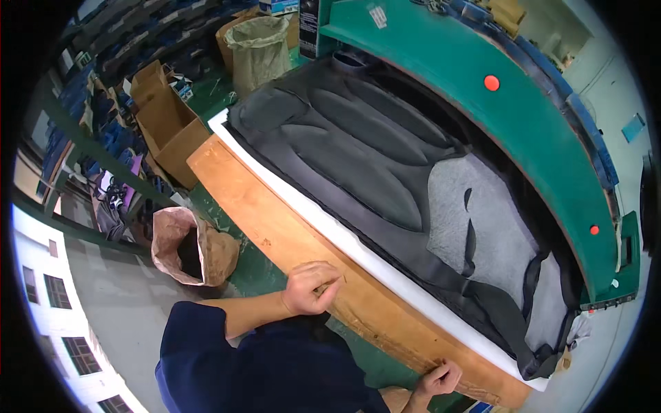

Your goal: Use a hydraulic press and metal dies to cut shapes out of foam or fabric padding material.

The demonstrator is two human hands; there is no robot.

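My left hand (313, 287) is closed, fingers curled with the thumb against them, above the wooden board (275, 234) along the near edge of the worktable. Whatever it may pinch is too small to name. Farther right, my right hand (441, 378) is also closed, low over the same board, its grip hidden by the curled fingers. Beyond the board lies a large dark padded cover (358, 168) with raised oval panels, a grey fuzzy area (475, 199) showing at its right. Beneath it a white foam sheet (330, 224) shows as a strip. Neither hand touches the cover.
A long green machine beam (441, 58) with red buttons (491, 83) spans the far side. Left of the table stand an open paper sack (213, 251), a cardboard box (165, 127) and a tall woven bag (260, 55). Racks of dark blue items (144, 34) line the back left.
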